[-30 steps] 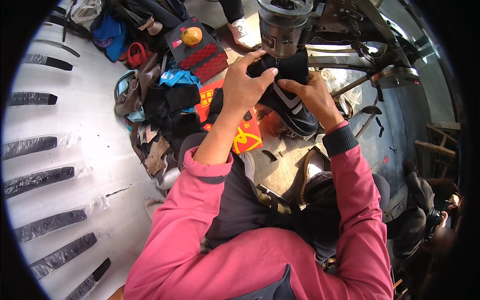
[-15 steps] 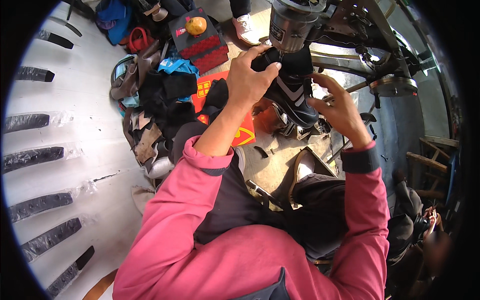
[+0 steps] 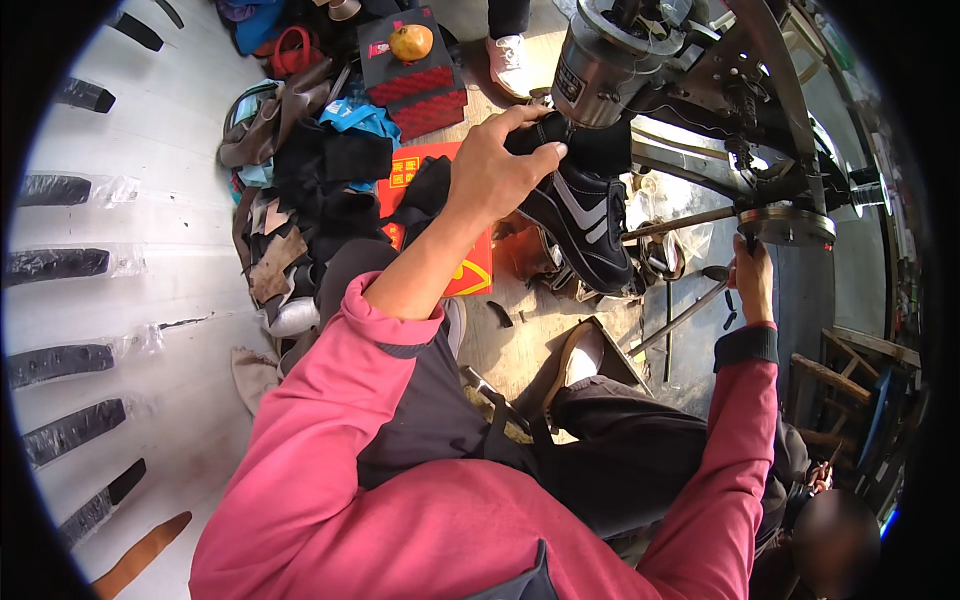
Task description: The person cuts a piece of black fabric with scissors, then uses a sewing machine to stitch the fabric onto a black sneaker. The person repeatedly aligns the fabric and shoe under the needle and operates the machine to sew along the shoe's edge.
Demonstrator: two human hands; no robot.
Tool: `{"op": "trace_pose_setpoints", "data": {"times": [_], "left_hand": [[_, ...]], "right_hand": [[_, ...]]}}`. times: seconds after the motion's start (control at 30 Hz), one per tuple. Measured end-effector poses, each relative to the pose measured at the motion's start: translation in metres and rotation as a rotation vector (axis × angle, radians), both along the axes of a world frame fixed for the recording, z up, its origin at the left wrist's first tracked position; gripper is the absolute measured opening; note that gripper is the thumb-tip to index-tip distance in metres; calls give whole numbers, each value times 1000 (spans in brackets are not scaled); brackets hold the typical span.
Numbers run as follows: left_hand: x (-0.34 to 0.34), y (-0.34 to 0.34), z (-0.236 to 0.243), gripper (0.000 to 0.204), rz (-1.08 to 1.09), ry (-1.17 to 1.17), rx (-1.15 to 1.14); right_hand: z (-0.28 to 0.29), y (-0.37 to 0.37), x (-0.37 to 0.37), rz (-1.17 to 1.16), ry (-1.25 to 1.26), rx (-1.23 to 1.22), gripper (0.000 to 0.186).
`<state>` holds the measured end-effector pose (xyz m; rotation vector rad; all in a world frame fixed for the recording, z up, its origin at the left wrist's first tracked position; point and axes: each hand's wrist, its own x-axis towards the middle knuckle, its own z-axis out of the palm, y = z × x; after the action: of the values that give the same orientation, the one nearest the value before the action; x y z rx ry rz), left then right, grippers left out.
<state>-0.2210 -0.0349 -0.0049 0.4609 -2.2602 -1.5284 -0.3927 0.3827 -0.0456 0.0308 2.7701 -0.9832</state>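
Observation:
A black shoe with white stripes hangs toe-down under the metal head of a shoe-sewing machine. My left hand pinches the shoe's black collar between thumb and fingers, close to the needle area. At the machine's right, my right hand is closed round the small dark crank handle below the hand wheel. The handle is mostly covered by my fingers. Where the needle meets the shoe is too small to make out.
Black and brown scraps lie heaped at the left, beside a red box. Dark boxes behind bear a round yellowish fruit. Another person's white shoe stands near the machine. Several plastic-wrapped dark strips line the white surface.
My right hand has let go of the shoe and moved right and down to the crank handle. My left hand still grips the collar. The whole view has shifted somewhat.

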Motion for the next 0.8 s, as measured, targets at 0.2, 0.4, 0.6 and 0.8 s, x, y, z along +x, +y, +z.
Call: {"op": "trace_pose_setpoints", "data": {"times": [0.2,0.4,0.6,0.8], "left_hand": [[0,2,3,49,-32,-21,114],[1,5,7,45,-10,-67,118],[4,11,13,47,27,-39,4],[7,16,19,48,19,60,-15]], "right_hand": [[49,-15,19,146,203,-21,35],[90,41,-20,-69,593,121,29],[22,90,-59,-159,419,210,31],[14,-1,3,12,-66,-75,38]]}}
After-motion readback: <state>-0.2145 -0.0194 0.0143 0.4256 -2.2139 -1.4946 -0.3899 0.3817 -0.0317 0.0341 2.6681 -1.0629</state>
